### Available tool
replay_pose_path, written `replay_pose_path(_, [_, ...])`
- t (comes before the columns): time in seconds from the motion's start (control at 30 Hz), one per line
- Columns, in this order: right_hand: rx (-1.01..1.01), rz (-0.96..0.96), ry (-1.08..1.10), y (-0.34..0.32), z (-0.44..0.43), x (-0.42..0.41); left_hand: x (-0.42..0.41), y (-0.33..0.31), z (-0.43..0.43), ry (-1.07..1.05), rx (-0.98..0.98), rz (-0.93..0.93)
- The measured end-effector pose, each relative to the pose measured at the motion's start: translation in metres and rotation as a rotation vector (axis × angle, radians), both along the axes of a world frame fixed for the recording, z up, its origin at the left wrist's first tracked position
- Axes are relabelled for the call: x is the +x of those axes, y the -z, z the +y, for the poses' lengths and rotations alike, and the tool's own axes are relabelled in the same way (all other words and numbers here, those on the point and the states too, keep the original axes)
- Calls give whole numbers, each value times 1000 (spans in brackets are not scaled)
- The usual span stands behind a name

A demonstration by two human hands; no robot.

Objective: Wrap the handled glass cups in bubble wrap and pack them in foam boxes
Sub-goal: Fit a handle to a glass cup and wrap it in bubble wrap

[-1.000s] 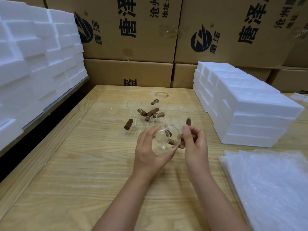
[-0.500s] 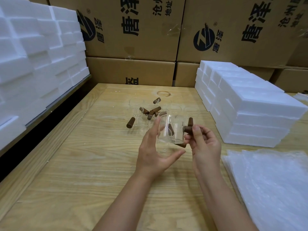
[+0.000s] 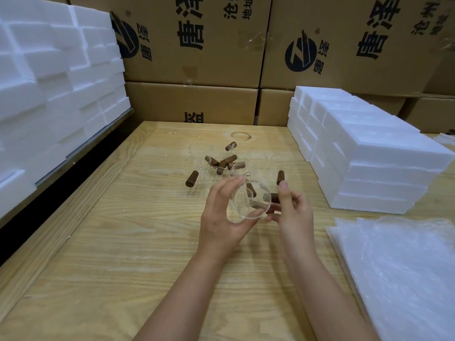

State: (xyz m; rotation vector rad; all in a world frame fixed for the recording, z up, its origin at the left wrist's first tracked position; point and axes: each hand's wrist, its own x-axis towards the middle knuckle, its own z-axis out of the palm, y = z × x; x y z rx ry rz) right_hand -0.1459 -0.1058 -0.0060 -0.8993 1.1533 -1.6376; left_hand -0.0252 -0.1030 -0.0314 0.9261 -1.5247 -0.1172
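Glass cup (image 3: 248, 201), one, unwrapped, held above the table (image 3: 123, 242) centre, just near of the other cups (image 3: 221, 166): left hand (image 3: 221, 217) curled round its body, right hand (image 3: 293, 212) apparently pinching the brown handle (image 3: 270, 198); step is pick-up, next calling for carriage right to the bubble wrap (image 3: 398, 267).

Stack of bubble wrap (image 3: 398, 274) cut off at the right edge, foam boxes (image 3: 49, 75) cropped at left, far cups (image 3: 197, 153) barely traceable in outline

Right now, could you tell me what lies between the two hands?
A clear glass cup, held by the left hand and right hand, in the head view.
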Motion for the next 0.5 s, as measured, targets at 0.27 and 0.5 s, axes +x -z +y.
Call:
replay_pose_path(0.27, [-117,302,5,-3,8,10,-2,1,1,-22,-13,-65])
replay_pose_path(0.5, [-13,391,25,-7,7,14,-4,4,-2,-11,-91,-118])
